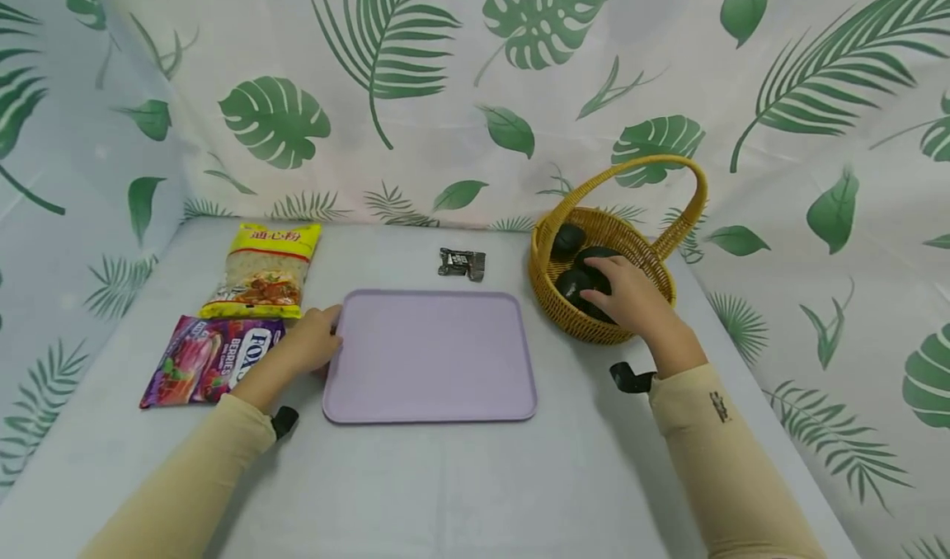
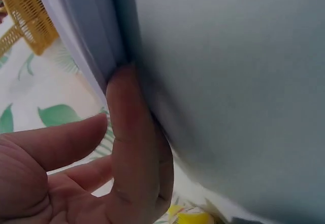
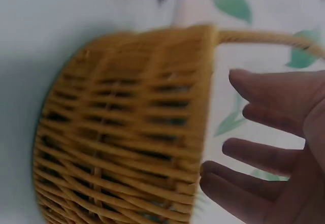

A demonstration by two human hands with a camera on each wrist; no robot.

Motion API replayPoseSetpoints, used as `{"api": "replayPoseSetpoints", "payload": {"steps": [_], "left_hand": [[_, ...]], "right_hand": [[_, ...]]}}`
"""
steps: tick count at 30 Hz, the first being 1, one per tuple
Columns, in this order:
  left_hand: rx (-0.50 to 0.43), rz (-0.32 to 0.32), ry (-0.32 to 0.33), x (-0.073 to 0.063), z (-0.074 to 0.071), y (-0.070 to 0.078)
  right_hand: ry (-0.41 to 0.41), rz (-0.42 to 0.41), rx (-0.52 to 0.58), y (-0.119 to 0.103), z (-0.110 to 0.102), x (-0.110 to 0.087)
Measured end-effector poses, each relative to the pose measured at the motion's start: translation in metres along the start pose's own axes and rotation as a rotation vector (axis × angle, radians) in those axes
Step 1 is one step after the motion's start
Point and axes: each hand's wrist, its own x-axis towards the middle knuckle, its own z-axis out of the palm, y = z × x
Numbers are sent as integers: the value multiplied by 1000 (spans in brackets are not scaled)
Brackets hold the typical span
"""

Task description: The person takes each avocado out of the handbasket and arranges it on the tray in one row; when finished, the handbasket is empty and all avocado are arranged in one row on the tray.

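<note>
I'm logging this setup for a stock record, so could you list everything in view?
Tray: one, light purple, centre of the table
Basket: one, yellow-brown, right of the tray
Round items: at least three, blackish, in the basket
Small packet: one, dark, behind the tray
Pasta bag: one, yellow and clear, back left
Berries bag: one, purple, in front of the pasta bag
Table: one, pale, under everything
Leaf-print cloth: count unclear, white and green, around the table
Black wrist pieces: two, one per wrist
Sleeves: two, beige, on the forearms
Left hand: one, at the tray's left edge
Right hand: one, at the basket
</note>
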Motion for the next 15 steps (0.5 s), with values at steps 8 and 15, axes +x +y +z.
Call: {"api": "replayPoseSetpoints", "payload": {"steps": [8, 15], "left_hand": [[-131, -11, -77, 15, -4, -9], [-282, -81, -143, 22, -7, -12]], "right_hand": [[-190, 25, -17, 10, 10, 40], [-222, 5, -24, 10, 18, 50]]}}
